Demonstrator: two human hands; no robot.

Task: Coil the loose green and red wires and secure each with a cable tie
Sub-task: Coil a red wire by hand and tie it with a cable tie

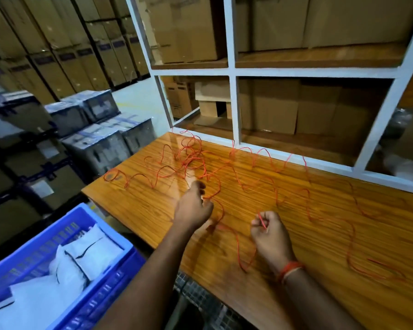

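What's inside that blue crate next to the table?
The blue crate holds white plastic bags with dark edging, piled loosely. What the bags contain, and anything beneath them, is covered and cannot be seen.

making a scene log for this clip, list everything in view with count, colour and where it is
red wire: one loose tangle as far as I can tell, red, sprawled across the table top
table: one, orange-brown wood grain, centre and right
shelf frame: one, white, behind the table
cardboard boxes: several, brown, in the shelf compartments
stacked cartons: many, brown, far left background
wrapped crates: several, grey with dark straps, left of the table
crate: one, blue plastic, lower left
bags: a few, white, inside the crate
wrist band: one, orange-red, on the right wrist
left hand: one, fingers curled at the wire, blurred
right hand: one, pinches the wire
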